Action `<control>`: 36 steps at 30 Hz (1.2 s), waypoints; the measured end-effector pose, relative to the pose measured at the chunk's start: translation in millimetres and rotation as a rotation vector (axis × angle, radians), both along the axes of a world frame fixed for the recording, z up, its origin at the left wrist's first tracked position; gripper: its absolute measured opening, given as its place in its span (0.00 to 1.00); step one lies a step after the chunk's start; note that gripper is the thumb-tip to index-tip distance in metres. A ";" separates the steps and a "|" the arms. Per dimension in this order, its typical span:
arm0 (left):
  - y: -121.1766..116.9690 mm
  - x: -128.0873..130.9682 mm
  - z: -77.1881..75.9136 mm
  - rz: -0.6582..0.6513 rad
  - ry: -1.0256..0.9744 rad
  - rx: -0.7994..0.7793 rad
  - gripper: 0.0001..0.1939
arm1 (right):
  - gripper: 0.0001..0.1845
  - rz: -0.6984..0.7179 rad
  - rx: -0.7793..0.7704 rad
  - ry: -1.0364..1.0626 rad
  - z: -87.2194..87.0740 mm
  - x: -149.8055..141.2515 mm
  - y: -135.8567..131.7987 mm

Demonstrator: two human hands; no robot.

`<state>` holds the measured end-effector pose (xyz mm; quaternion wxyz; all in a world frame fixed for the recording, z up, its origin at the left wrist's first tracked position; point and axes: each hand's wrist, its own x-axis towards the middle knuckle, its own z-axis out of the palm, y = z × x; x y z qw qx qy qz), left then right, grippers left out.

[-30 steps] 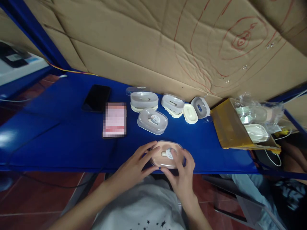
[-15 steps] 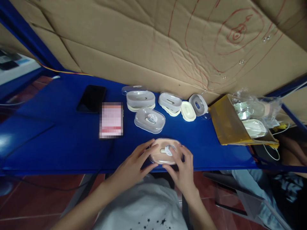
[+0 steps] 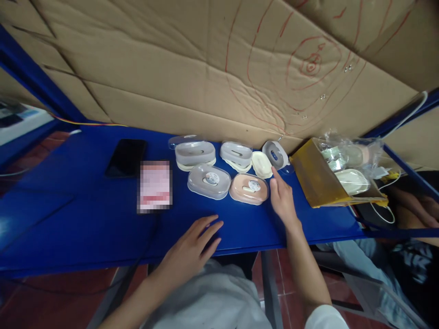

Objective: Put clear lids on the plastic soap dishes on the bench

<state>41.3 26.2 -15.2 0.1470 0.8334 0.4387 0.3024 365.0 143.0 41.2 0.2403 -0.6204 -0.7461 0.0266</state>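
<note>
Our left hand [image 3: 194,242] near-left of peach case [image 3: 249,196], fingers spread, holding nothing. Grey case [image 3: 197,179] just left of peach case; peach case rests on table [image 3: 247,228], long axis sideways. Our right hand [image 3: 284,200] nearer, unclenched, beside peach case's right end, contact unclear. Carton [image 3: 305,178] farther right.

Creased cardboard wall [image 3: 164,64] with red loops, blue table [image 3: 103,228], red tiled floor [image 3: 30,301]
</note>
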 end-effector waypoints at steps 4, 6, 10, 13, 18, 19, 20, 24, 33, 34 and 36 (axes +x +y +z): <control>-0.2 -2.4 -8.3 -0.062 0.075 0.104 0.19 | 0.28 0.096 -0.109 -0.093 -2.1 37.9 25.3; -0.9 -4.4 -12.8 -0.107 0.109 0.150 0.18 | 0.26 0.082 -0.113 -0.121 -5.3 54.1 11.4; -2.7 -5.6 -14.8 -0.150 0.188 0.259 0.18 | 0.29 -0.071 -0.079 -0.210 -15.1 79.4 -54.4; -3.1 -3.5 -7.6 -0.136 0.222 0.291 0.18 | 0.28 -0.109 -0.058 -0.307 -20.8 85.8 -107.7; -2.3 0.1 6.4 -0.151 0.235 0.276 0.22 | 0.15 0.083 -0.124 -0.212 -9.0 53.3 -153.6; -2.0 0.5 7.9 -0.160 0.241 0.285 0.23 | 0.13 0.119 -0.152 -0.183 -4.3 43.0 -155.2; -1.7 0.7 9.0 -0.164 0.250 0.289 0.23 | 0.12 0.159 -0.179 -0.154 0.2 33.1 -154.4; 0.0 1.8 10.9 -0.181 0.270 0.283 0.20 | 0.14 0.354 -0.203 -0.004 11.7 13.0 -122.5; -0.2 1.6 10.3 -0.108 0.127 0.194 0.10 | 0.33 -0.029 0.245 -0.081 21.2 72.9 74.6; -0.8 0.9 9.8 -0.096 0.087 0.162 0.08 | 0.29 -0.021 0.240 -0.083 22.4 75.5 84.2; -1.9 -0.7 8.6 -0.077 0.017 0.088 0.06 | 0.23 -0.005 0.261 -0.067 24.5 74.1 84.3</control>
